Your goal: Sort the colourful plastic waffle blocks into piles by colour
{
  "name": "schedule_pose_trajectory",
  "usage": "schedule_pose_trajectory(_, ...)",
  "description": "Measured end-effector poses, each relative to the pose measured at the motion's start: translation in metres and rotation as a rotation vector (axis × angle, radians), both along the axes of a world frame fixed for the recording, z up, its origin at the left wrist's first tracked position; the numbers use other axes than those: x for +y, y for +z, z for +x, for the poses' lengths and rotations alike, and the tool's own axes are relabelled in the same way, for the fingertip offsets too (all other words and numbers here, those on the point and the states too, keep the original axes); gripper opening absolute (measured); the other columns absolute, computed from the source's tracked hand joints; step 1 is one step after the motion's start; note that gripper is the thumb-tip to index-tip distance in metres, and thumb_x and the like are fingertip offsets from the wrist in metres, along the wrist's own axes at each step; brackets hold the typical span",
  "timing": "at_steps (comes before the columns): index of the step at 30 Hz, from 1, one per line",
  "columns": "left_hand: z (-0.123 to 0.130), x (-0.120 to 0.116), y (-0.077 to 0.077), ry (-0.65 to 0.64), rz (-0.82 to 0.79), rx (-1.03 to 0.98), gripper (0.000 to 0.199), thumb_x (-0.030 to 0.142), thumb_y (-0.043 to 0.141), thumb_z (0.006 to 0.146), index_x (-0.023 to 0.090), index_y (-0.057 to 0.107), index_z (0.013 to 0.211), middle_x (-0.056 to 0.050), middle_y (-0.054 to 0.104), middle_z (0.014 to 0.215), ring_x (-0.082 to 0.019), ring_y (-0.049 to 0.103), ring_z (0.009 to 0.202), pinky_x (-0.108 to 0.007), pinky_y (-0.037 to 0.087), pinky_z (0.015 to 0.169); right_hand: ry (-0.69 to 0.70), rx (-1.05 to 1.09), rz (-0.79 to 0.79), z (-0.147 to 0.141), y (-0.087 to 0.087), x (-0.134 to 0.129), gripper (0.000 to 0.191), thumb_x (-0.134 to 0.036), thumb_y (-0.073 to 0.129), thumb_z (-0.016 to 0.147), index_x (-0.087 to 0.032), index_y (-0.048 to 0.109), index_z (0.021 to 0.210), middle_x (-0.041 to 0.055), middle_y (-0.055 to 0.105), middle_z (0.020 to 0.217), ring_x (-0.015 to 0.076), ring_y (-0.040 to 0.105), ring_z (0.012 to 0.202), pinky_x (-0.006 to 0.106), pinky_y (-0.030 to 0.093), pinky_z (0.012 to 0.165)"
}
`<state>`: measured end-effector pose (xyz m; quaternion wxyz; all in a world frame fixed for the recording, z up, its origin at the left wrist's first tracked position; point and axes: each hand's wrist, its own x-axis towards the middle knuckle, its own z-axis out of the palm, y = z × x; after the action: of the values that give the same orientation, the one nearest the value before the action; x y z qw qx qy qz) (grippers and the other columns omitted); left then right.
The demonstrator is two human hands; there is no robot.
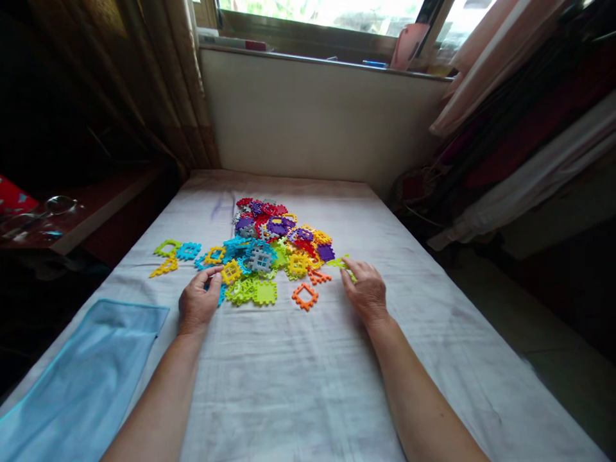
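Note:
A loose heap of plastic interlocking tiles with notched edges lies on the sheet, in red, purple, yellow, blue, grey and lime green. My left hand (197, 301) is at the heap's near left side, thumb and forefinger closed at the edge of a yellow window-shaped tile (231, 272). A blue tile (222, 294) shows partly behind that hand. To the right of the heap, my right hand (364, 287) pinches a lime green tile (341, 262), mostly hidden by the fingers. An orange square frame tile (305, 297) lies flat between the hands, near a solid lime green tile (265, 292).
Several tiles lie apart at the left, including a blue one (188, 251). A light blue cloth (91, 366) covers the bed's left edge. Beyond the white sheet (298, 398) stands a wall under a window. Clothes (520, 147) hang at right; a wooden table (106, 208) stands left.

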<state>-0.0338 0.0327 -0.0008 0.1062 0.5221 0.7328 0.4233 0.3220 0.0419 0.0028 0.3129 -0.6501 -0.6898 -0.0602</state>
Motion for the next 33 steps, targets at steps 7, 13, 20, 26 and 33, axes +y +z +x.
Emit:
schedule_pose_trajectory(7,0.000,0.000,-0.003,0.013,-0.003,0.006,0.038,0.047,0.050,0.079,0.024,0.076,0.096,-0.002,0.075,0.083,-0.017,0.064,0.068,-0.025,0.045,0.059,-0.324,-0.013,-0.136,0.041,-0.014,-0.011,0.032,-0.026,0.054,0.091,-0.021,0.073,0.116,0.0092,0.069,0.098,0.0221,0.057,0.091,0.032,0.038,0.081)
schedule_pose_trajectory(13,0.000,0.001,-0.005,-0.017,-0.007,-0.024,0.038,0.048,0.050,0.079,0.023,0.074,0.095,-0.002,0.074,0.075,-0.018,0.069,0.069,-0.026,0.048,0.061,-0.331,-0.006,-0.145,0.038,-0.016,-0.012,0.031,-0.029,0.060,0.088,-0.021,0.075,0.114,0.0103,0.067,0.100,0.0239,0.056,0.091,0.034,0.037,0.079)
schedule_pose_trajectory(20,0.006,-0.001,-0.003,-0.155,0.042,-0.056,0.034,0.046,0.051,0.080,0.024,0.073,0.093,-0.002,0.078,0.095,-0.017,0.071,0.071,-0.027,0.054,0.066,-0.062,0.002,0.073,-0.005,-0.005,-0.016,0.026,-0.030,0.056,0.089,-0.021,0.075,0.104,0.0092,0.068,0.104,0.0247,0.056,0.096,0.037,0.040,0.086)
schedule_pose_trajectory(26,0.007,-0.002,-0.004,-0.246,0.053,-0.131,0.036,0.050,0.053,0.080,0.022,0.072,0.091,-0.005,0.077,0.093,-0.017,0.071,0.068,-0.029,0.057,0.069,0.471,-0.022,-0.023,-0.084,0.006,-0.021,0.027,-0.037,0.064,0.088,-0.025,0.072,0.110,0.0069,0.071,0.116,0.0246,0.057,0.110,0.039,0.040,0.097)
schedule_pose_trajectory(33,0.008,-0.003,-0.003,-0.182,0.086,-0.040,0.030,0.049,0.054,0.081,0.023,0.070,0.082,-0.001,0.076,0.080,-0.018,0.072,0.073,-0.030,0.056,0.072,0.582,-0.115,-0.213,-0.107,0.006,-0.024,0.030,-0.038,0.070,0.085,-0.025,0.068,0.113,0.0061,0.071,0.119,0.0264,0.055,0.114,0.043,0.038,0.097)
